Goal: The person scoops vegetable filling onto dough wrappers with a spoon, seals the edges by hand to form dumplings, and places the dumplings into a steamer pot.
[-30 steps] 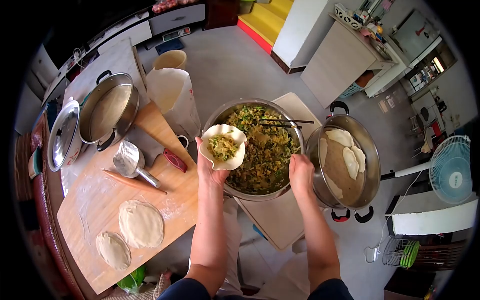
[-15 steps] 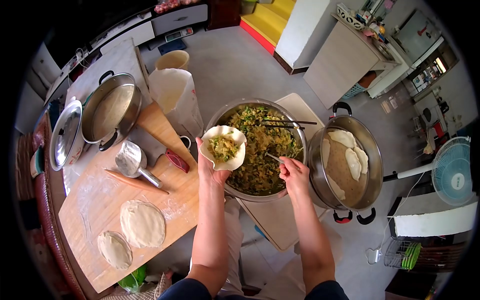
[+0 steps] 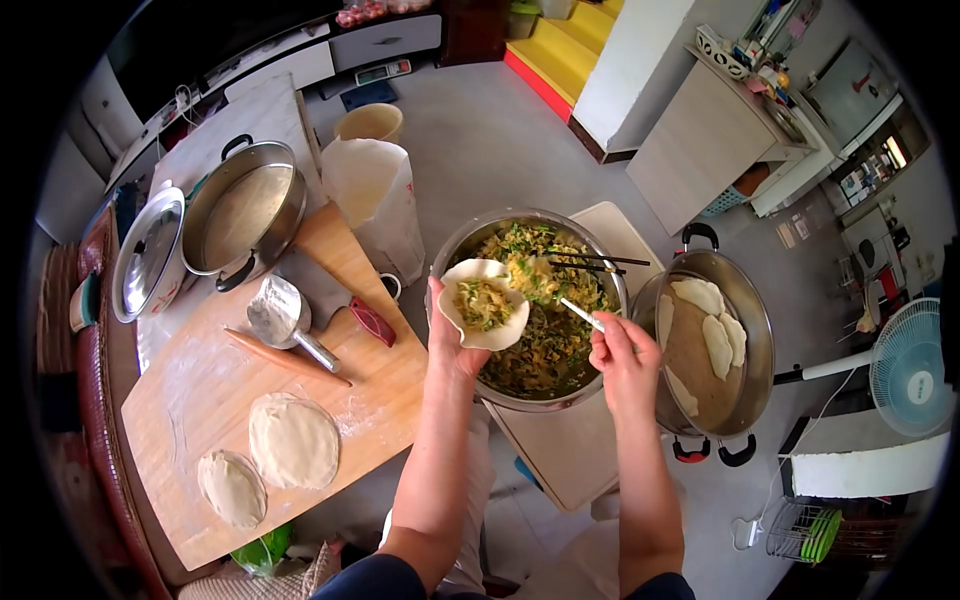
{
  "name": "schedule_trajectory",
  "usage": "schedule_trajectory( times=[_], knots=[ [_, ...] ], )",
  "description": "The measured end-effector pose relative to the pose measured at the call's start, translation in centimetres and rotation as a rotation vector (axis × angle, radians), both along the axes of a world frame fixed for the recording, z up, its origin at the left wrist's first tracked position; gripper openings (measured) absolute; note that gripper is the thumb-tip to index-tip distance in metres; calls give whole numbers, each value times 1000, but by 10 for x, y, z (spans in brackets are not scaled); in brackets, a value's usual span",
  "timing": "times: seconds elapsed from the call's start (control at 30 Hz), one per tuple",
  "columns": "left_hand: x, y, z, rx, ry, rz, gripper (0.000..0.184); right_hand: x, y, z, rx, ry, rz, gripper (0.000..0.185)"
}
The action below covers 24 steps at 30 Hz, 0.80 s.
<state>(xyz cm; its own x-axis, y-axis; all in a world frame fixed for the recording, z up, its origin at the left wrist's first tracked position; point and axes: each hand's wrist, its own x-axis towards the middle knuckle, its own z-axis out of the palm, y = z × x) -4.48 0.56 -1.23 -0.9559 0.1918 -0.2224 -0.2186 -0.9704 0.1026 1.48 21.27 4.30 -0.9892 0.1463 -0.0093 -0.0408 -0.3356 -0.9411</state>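
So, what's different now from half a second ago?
The right hand has lifted the spoon up from the filling in the bowl; it now carries a heap close to the wrapper. Nothing was let go. The left hand still cradles the wrapper; chopsticks, dough and dumplings stayed put.

Room for you at the cutting board's right corner, rolling pin barring its middle, red-handled knife at its right edge, chopsticks jutting over the mixing bowl's right rim
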Motion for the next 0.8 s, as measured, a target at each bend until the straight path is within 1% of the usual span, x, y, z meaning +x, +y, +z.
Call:
schedule_trajectory(
  times=[0.03, 0.1, 0.13, 0.17, 0.23, 0.27, 0.33, 0.4, 0.5, 0.53, 0.63, 0.7, 0.77, 0.8],
  knots=[
    [4, 2, 12, 16, -3, -37, 74, 5, -7, 4, 133, 40, -1, 20],
    [2, 6, 12, 43, 4, -60, 74, 13, -19, 7, 600, 250, -13, 19],
    [2, 8, 10, 41, 4, -55, 73, 13, -25, 2, 825, 484, -47, 26],
    [2, 9, 5, 38, 3, -51, 73, 12, -32, -1, 1005, 661, -39, 31],
    [2, 12, -5, 31, 8, -50, 71, 15, -40, -4, 1184, 805, 62, 32],
    [2, 12, -10, 27, 13, -50, 70, 18, -44, -4, 1161, 828, 78, 32],
    [2, 12, -5, 24, 10, -38, 67, 16, -43, -1, 1201, 864, 32, 31],
    [3, 10, 0, 78, 60, -32, 66, 16, -39, 1, 1228, 877, -24, 31],
    [4, 10, 6, 94, 66, -26, 63, 20, -38, 7, 1188, 877, -17, 32],
    [3, 10, 5, 94, 58, -24, 63, 21, -38, 5, 1206, 893, 30, 33],
    [2, 11, 5, 106, 56, -32, 63, 22, -37, -3, 1197, 871, 20, 30],
    [3, 8, 4, 127, 39, -14, 64, 19, -32, 0, 1113, 840, -86, 25],
    [1, 4, 7, 159, 12, 13, 65, 22, -23, 11, 1122, 744, -177, 23],
    [3, 3, 10, 126, 15, 15, 67, 22, -19, 10, 1153, 693, -226, 22]
  ],
)
